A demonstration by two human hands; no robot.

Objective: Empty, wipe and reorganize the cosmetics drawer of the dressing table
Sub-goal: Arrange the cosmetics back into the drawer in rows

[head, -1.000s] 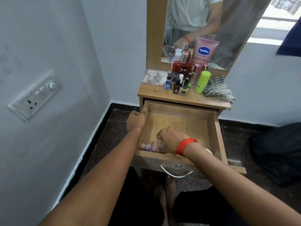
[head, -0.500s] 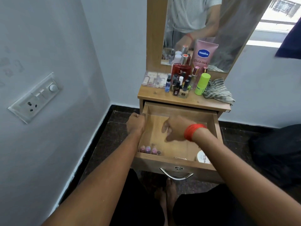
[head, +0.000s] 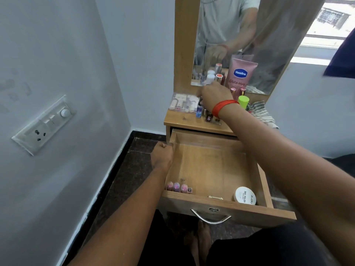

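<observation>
The wooden drawer of the dressing table stands pulled out. At its front left are three small pink bottles and a tiny dark item. A hairpin and a white round nail-polish jar lie at the front right. My left hand is closed on the drawer's left wall. My right hand, with a red thread on its wrist, is over the cluster of cosmetic bottles on the tabletop. Its fingers are blurred and hidden among the bottles.
On the tabletop stand a pink Vaseline tube, a green bottle, a clear palette box and a striped cloth. A mirror rises behind. A switch panel is on the left wall. My feet are under the drawer.
My right hand has lifted out of the drawer's front left corner and moved up and back to the bottles on the tabletop. My left hand has stayed on the drawer's side.
</observation>
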